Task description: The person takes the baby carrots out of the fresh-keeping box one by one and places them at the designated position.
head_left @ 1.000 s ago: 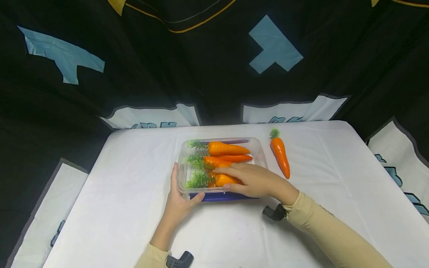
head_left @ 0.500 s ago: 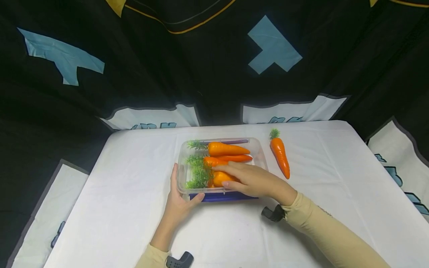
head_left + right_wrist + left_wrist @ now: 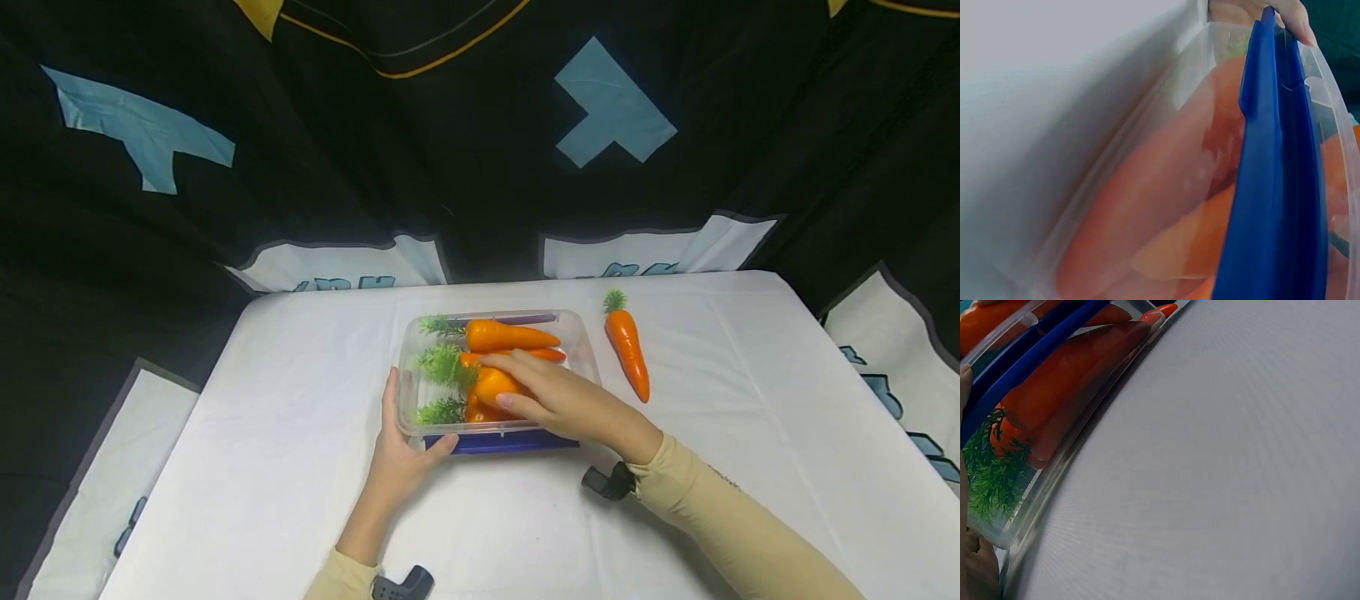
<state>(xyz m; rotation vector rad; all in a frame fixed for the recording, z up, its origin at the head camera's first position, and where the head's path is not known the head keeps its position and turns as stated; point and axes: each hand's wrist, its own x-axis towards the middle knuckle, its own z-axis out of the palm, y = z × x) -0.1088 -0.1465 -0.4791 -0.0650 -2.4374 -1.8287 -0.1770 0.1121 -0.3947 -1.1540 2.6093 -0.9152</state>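
Observation:
A clear plastic food container [image 3: 587, 346] with blue side latches [image 3: 498, 442] stands on the table, holding several orange carrots with leafy green tops. My left hand [image 3: 401, 462] grips its near left corner, thumb over the front rim and fingers along the left wall. Inside, my right hand [image 3: 573, 404] holds a carrot [image 3: 493, 384] between thumb and fingers; its tip is hidden under the palm. Another carrot [image 3: 510, 335] lies along the far wall. The right wrist view shows a carrot [image 3: 1147, 194] through the near wall, behind the blue latch [image 3: 1260, 162].
One loose carrot [image 3: 628, 350] lies on the white-covered table [image 3: 720, 467] to the right of the container. A dark patterned cloth [image 3: 450, 150] hangs behind the table's far edge.
My right hand has shifted the held carrot and its green top slightly away from the near wall, uncovering another carrot there. The left hand and container stay put.

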